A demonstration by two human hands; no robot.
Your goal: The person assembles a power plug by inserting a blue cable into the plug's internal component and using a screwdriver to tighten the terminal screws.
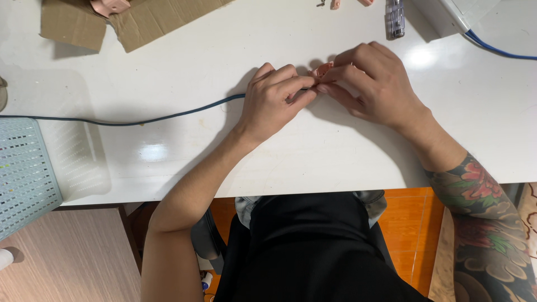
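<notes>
Both hands meet over the white tabletop (168, 162). The left hand (272, 100) pinches the end of a dark blue cable (145, 119); the right hand (373, 84) has its fingers closed narrowly on a small pink plastic piece (323, 70) right at that cable end. The two look just brought together; whether they are already joined I cannot tell. Beyond the cable lies torn cardboard (145, 22); a pale perforated basket (25, 173) sits by its far left stretch. Nothing crowds the hands.
</notes>
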